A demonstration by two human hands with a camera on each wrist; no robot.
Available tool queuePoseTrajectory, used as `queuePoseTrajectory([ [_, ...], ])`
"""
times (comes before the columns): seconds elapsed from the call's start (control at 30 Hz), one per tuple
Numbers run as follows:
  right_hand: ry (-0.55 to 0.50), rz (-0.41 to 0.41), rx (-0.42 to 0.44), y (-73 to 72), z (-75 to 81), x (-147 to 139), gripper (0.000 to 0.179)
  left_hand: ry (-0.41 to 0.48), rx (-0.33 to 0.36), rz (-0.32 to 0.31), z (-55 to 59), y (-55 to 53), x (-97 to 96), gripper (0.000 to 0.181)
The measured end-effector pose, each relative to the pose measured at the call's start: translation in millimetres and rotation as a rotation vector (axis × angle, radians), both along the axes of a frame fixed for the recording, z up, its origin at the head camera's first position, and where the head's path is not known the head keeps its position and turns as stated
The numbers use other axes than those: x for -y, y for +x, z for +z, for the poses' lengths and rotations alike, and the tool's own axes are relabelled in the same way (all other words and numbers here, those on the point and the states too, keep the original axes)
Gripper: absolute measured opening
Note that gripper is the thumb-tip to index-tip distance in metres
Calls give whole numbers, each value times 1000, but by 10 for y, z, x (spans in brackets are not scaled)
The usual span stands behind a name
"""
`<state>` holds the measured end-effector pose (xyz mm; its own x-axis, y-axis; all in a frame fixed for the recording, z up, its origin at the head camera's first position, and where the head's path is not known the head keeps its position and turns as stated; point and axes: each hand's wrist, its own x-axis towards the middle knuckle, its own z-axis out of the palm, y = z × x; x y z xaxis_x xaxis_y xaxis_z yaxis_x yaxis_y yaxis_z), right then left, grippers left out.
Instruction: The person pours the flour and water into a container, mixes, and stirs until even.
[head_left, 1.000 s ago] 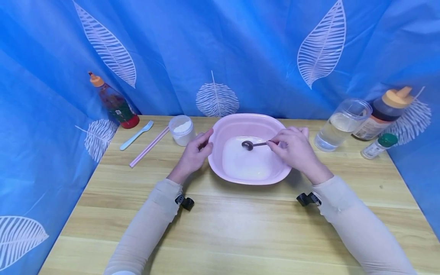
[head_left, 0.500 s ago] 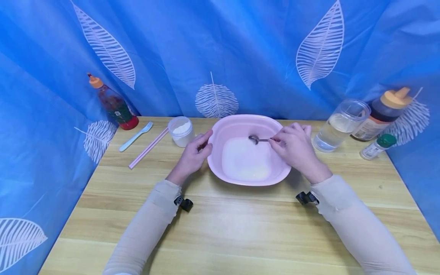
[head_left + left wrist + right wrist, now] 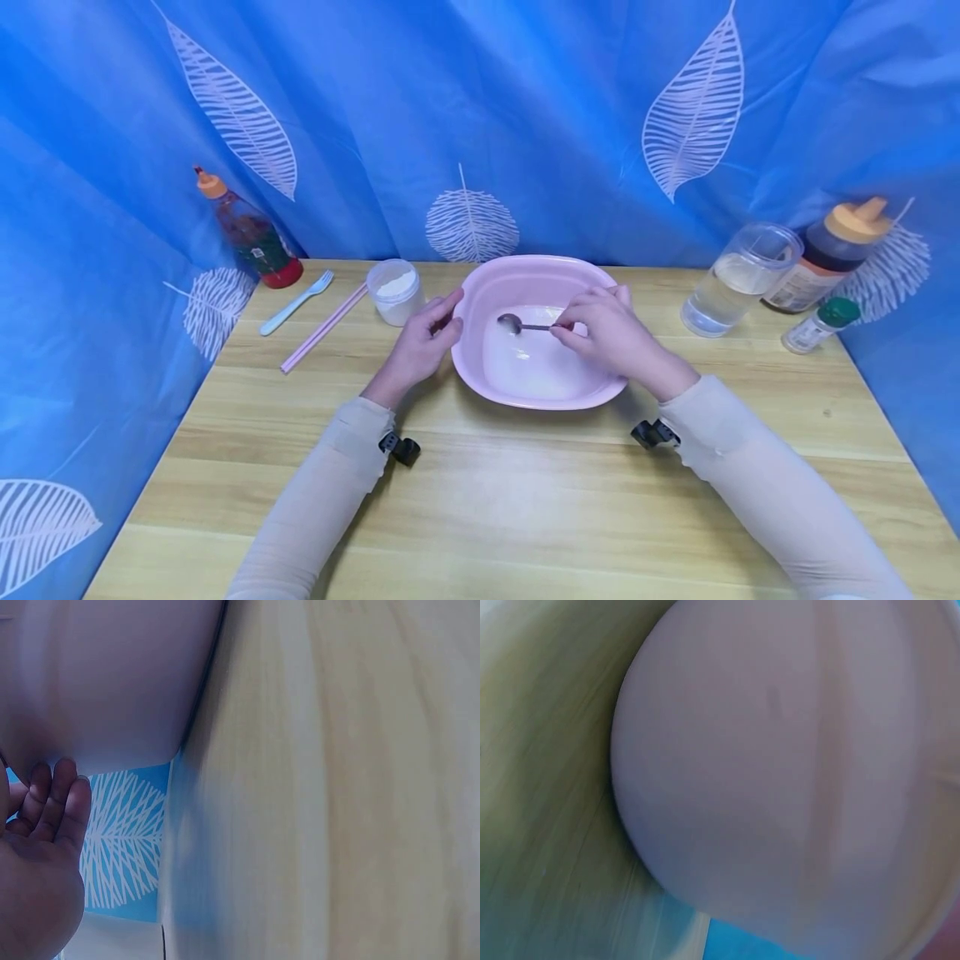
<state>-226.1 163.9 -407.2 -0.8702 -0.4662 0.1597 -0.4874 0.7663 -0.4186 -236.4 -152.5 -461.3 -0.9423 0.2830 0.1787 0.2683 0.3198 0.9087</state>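
Observation:
A pink plastic basin (image 3: 543, 397) stands on the table, its whitish bottom showing glints. My left hand (image 3: 418, 342) holds the basin's left rim; in the left wrist view its fingers (image 3: 71, 810) bend against the outer wall under the rim. Over the basin, my right hand (image 3: 611, 333) pinches the handle of a small metal spoon (image 3: 510, 323) between thumb and fingers. The spoon's bowl points left, inside the basin. The right wrist view is filled by the basin's outer wall (image 3: 742, 750), and the right hand's fingers are hidden there.
Left of the basin are a jar of white powder (image 3: 397, 292), pink chopsticks (image 3: 324, 328), a light blue fork (image 3: 297, 303) and a red sauce bottle (image 3: 258, 242). To the right stand a cup of clear liquid (image 3: 738, 279), a dark sauce bottle (image 3: 821, 258) and a green-capped shaker (image 3: 819, 325).
My right hand first shifted the spoon slightly right and back, then swept it left and toward me inside the basin. The left hand stays at the rim.

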Motion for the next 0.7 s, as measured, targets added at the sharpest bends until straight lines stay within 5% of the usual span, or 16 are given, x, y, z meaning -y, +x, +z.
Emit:
queuePoseTrajectory([
  [0.4,-4,107,35,119,29,-43,9,5,1,6,-38,1,17,54],
  [0.7,-132,54,50,209,51,-273,6,4,13,2,-20,9,14,54],
])
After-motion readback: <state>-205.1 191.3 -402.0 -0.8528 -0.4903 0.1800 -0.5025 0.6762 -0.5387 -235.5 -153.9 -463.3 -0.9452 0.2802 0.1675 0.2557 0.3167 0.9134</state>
